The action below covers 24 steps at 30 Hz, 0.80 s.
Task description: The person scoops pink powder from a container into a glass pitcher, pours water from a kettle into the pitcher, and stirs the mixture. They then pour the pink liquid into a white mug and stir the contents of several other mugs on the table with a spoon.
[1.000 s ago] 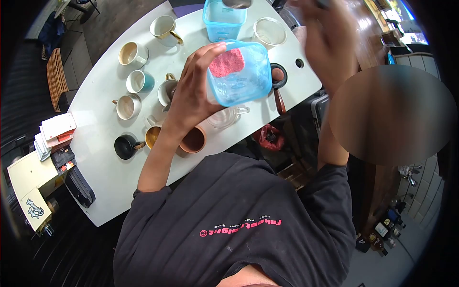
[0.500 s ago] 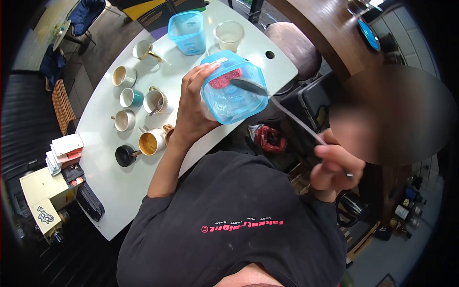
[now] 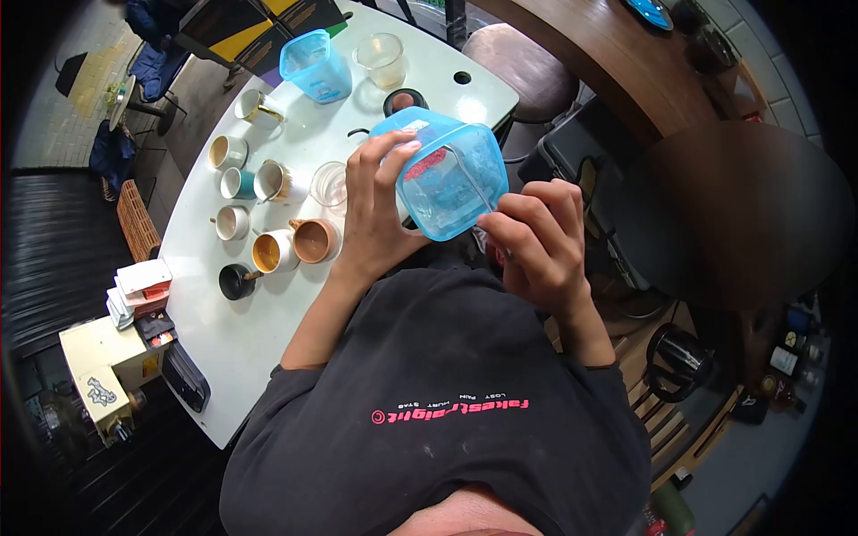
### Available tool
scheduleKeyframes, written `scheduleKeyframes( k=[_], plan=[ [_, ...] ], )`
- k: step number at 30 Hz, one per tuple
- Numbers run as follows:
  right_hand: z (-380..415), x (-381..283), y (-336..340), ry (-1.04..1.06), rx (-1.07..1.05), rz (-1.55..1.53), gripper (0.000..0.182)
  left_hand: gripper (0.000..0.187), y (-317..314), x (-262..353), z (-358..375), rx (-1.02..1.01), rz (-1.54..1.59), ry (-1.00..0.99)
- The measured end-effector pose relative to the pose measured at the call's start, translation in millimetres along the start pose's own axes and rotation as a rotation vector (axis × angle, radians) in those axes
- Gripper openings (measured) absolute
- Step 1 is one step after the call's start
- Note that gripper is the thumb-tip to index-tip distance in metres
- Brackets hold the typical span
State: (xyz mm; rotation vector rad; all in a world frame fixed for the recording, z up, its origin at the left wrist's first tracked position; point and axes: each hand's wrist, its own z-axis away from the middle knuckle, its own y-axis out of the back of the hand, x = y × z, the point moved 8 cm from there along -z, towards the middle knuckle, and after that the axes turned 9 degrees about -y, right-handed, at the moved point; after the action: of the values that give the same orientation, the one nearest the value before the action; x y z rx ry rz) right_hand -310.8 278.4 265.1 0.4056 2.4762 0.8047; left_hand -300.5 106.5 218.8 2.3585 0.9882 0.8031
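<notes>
My left hand (image 3: 368,207) grips a translucent blue plastic container (image 3: 458,210) from its left side, the container tilted so that its open mouth faces me. A clump of pinkish-red, crumbly stuff (image 3: 425,164) clings inside near the upper left wall. My right hand (image 3: 543,243) pinches the thin handle of a metal spoon (image 3: 476,176) at the container's right rim. The spoon reaches into the container, and its bowl is hard to make out there.
On the white table (image 3: 295,322) stand several mugs, among them a brown mug (image 3: 315,241) and a black cup (image 3: 237,281). Another blue container (image 3: 315,67) and a clear plastic cup (image 3: 382,61) are at the back. A stool (image 3: 520,67) stands beyond the table's right edge.
My right hand has come left and closer to the container, bringing the spoon into it. The container has tipped more towards me, and the view has shifted.
</notes>
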Motion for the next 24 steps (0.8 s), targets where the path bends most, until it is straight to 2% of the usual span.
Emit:
scheduleKeyframes(
  k=[2, 9, 12, 18, 20, 24],
  plan=[
    [8.6, 2.0, -1.0, -0.003, 0.022, -0.001, 0.022, 0.104, -8.5, 0.9, 6.8, -0.049, -0.012, 0.065],
    [36.8, 16.3, -11.7, -0.057, 0.025, -0.031, 0.024, 0.105, -29.6, 17.2, 25.5, -0.064, -0.036, 0.017],
    [43.4, 18.1, -16.2, -0.088, 0.000, -0.024, 0.023, 0.105, -34.6, 21.1, 29.5, -0.031, 0.045, -0.007],
    [50.9, 19.5, -14.6, -0.205, 0.024, -0.126, 0.017, 0.107, -36.9, 15.0, 35.8, -0.037, 0.220, 0.125],
    [54.2, 20.1, -17.5, -0.254, 0.036, -0.176, 0.016, 0.106, -36.1, 17.2, 32.9, -0.121, 0.129, 0.103],
    [56.9, 22.2, -14.2, -0.280, 0.038, -0.203, 0.015, 0.105, -36.9, 6.6, 42.5, -0.034, 0.258, 0.145]
  ],
)
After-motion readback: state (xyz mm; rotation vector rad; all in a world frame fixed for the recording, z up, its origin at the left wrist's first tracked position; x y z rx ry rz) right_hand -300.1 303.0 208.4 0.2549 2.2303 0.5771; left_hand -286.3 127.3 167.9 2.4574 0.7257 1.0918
